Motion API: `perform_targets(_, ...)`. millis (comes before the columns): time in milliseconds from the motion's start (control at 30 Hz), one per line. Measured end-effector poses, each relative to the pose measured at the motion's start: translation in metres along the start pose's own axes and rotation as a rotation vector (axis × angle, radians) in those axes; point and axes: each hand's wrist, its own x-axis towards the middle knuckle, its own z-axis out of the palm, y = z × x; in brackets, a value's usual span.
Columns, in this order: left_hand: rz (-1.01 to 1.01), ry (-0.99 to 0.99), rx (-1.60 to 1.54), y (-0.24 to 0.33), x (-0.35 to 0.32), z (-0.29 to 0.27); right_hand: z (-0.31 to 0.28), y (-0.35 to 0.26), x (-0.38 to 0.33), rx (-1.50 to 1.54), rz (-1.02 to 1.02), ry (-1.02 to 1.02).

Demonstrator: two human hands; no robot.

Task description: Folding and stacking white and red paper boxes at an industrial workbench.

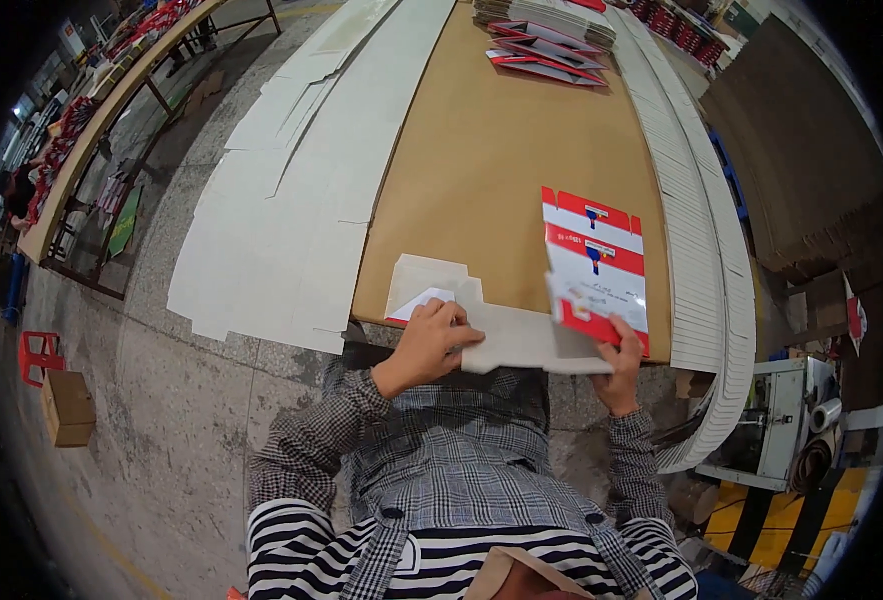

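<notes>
At the near edge of the brown bench [501, 150], the left hand [431, 340] presses flat and unclenched on a white carton blank [506, 335], the right hand [621, 355] pinches its red-and-white printed flap [594, 262], and farther off lie more red cartons [546, 50].

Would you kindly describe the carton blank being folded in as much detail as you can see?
The carton blank is thin card, grey-white on its bare side, with a red-and-white printed panel folded up. It lies flat at the near edge of the brown cardboard sheet. The left hand presses its left end; the right hand grips the printed flap.
</notes>
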Motion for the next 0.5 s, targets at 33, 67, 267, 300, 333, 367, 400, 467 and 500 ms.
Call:
perform_targets(33, -0.095, 0.044, -0.085, -0.004, 0.002, 0.010, 0.000, -0.004, 0.009, 0.050, 0.068, 0.131)
perform_targets(67, -0.242, 0.074, -0.075, -0.005, 0.004, 0.021, 0.004, -0.014, 0.017, 0.039, 0.202, 0.255)
perform_targets(267, -0.468, 0.477, 0.116, 0.027, 0.033, 0.062, 0.056, -0.010, 0.014, -0.032, 0.277, 0.484)
perform_targets(300, -0.355, 0.567, 0.148, 0.023, 0.027, 0.073, 0.058, -0.009, 0.008, -0.165, 0.151, 0.369)
perform_targets(333, -0.199, 0.515, 0.171, 0.019, 0.013, 0.076, 0.059, -0.007, 0.003, -0.120, 0.149, 0.346)
perform_targets(367, -0.195, 0.517, 0.168, 0.016, 0.003, 0.080, 0.058, -0.005, -0.003, -0.125, 0.149, 0.350)
perform_targets(400, -0.120, 0.419, 0.215, 0.019, -0.004, 0.074, 0.058, -0.006, -0.009, -0.158, 0.108, 0.334)
perform_targets(467, -0.057, 0.205, 0.247, 0.027, -0.010, 0.056, 0.055, -0.010, -0.014, -0.185, 0.084, 0.299)
perform_targets(500, -0.055, 0.202, 0.251, 0.036, -0.010, 0.044, 0.055, -0.011, -0.016, -0.181, 0.087, 0.302)
